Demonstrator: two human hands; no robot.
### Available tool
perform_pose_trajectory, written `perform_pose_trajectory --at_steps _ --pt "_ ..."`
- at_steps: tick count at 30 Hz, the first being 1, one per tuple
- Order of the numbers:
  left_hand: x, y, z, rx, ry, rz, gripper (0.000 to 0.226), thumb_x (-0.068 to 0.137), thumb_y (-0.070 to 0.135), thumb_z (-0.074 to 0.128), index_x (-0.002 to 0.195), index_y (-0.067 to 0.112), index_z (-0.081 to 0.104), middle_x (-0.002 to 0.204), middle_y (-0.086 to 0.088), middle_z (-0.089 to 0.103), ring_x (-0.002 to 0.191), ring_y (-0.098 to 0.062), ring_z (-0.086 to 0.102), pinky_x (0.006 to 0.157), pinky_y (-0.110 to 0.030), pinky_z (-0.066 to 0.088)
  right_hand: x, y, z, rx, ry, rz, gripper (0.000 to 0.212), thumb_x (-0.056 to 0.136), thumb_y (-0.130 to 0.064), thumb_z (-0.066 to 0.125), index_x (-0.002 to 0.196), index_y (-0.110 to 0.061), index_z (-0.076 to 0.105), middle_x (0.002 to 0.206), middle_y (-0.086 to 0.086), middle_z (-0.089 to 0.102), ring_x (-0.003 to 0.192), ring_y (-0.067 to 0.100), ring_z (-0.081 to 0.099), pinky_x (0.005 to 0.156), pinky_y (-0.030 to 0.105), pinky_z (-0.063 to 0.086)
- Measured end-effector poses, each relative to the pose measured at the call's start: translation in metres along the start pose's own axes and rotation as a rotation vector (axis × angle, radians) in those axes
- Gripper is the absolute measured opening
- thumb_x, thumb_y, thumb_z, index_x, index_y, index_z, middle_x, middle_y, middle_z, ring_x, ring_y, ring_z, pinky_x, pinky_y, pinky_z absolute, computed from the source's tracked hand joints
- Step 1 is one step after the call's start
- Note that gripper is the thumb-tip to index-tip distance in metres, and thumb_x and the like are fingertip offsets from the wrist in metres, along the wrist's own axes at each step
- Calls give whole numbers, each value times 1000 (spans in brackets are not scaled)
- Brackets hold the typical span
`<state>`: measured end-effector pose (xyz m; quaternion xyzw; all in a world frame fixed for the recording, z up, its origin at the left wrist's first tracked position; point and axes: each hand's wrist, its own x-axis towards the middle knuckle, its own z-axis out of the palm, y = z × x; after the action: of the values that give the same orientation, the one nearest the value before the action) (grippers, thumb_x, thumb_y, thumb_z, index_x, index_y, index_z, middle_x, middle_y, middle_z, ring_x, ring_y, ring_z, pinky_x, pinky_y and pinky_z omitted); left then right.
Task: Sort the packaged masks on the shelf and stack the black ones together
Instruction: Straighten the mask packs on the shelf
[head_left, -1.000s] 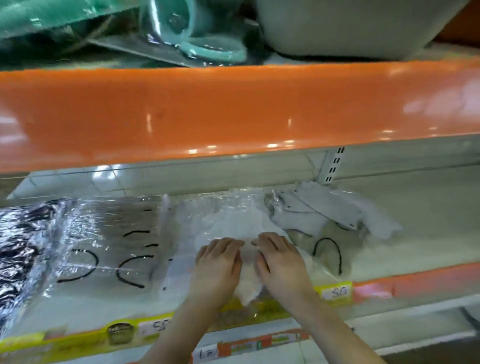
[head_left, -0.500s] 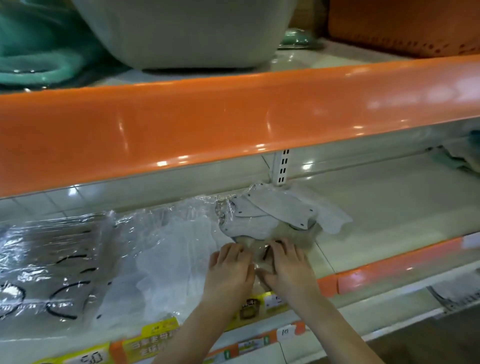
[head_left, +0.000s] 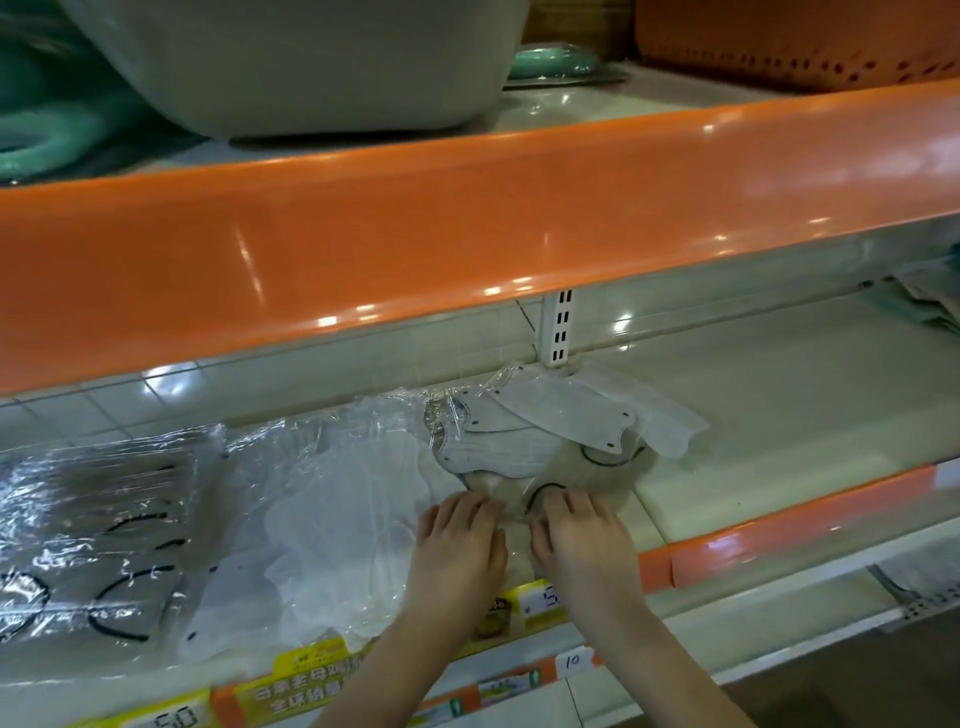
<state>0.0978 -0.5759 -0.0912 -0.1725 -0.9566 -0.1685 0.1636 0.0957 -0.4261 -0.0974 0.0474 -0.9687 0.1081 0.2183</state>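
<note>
1. Left hand (head_left: 460, 545) and right hand (head_left: 582, 538) lie side by side, palms down, at the near edge of the shelf (head_left: 779, 395).
2. Fingers of both hands bend down onto a clear-wrapped pack of grey masks (head_left: 519, 441); whether they pinch it or only press, cannot tell.
3. Grey pack sits mid-shelf, below the slotted upright (head_left: 557, 327).
4. Just left of it: packs of white masks (head_left: 337, 525).
5. Far left: wrapped packs with black ear loops (head_left: 98, 545); mask colour unclear under glare.
6. Orange rail (head_left: 467, 228) of the upper shelf overhead.
</note>
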Motion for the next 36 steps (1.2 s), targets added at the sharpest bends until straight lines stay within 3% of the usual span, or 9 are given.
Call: perform_pose_trajectory --at_steps 6,8,10,14,17,23,27,31,36 --pt "4 -2 -9 -139 -43 -13 38 79 17 49 115 16 61 110 1 64 103 -20 60 83 -35 48 2 5 -31 199 16 33 16 81 -25 71 77 -17 58 54 -3 54 41 19 53 36 19 21" --pt "7 -4 -16 -231 -31 -30 52 81 17 61 131 19 50 129 -1 55 122 -20 48 95 -32 39 9 4 -47 369 -69 -4 29 91 -44 45 87 -19 60 64 -3 61 51 21 59 39 32 38" --pt "14 -7 -28 -259 51 22 59 81 30 62 136 24 42 139 -2 48 131 -19 38 102 -32 32 16 -3 -67 571 -150 -44 39 89 -50 36 91 -22 63 77 -9 65 66 15 61 56 40 48" --pt "26 -16 -64 -308 310 213 23 78 20 57 100 16 64 112 -3 67 115 -14 52 100 -22 34 27 -21 -101 796 -100 -173 21 86 -38 47 84 -25 64 82 -23 61 78 5 57 68 23 44" --pt "23 -29 -90 -132 514 228 16 80 12 56 82 8 71 85 -4 70 87 -16 56 82 -24 41 29 -29 -111 679 -74 -245 23 88 -38 46 88 -25 65 84 -16 63 82 4 55 68 27 48" --pt "-4 -59 -116 210 633 173 32 66 -6 62 89 16 64 81 -5 60 73 -24 50 56 -32 44 27 -74 -107 284 30 -375 38 86 -53 43 95 -24 65 93 -7 65 86 17 59 69 34 49" --pt "-28 -70 -132 267 570 182 29 69 -5 59 89 13 68 80 -6 60 74 -24 47 58 -31 40 23 -121 -79 190 58 -421 32 68 -32 74 96 -22 63 92 -4 62 87 21 58 72 33 42" --pt "-51 -103 -141 285 505 202 26 72 -6 61 87 11 73 80 -7 60 76 -25 49 62 -33 42 23 -163 -50 277 124 -385 27 61 -10 56 86 -17 62 82 -2 60 75 22 58 66 30 41" --pt "-85 -160 -159 288 475 118 25 77 0 54 97 15 52 85 -9 61 78 -29 56 69 -36 43 20 -212 -31 279 112 -395 36 48 1 73 78 -13 60 80 2 56 72 23 53 60 31 43"
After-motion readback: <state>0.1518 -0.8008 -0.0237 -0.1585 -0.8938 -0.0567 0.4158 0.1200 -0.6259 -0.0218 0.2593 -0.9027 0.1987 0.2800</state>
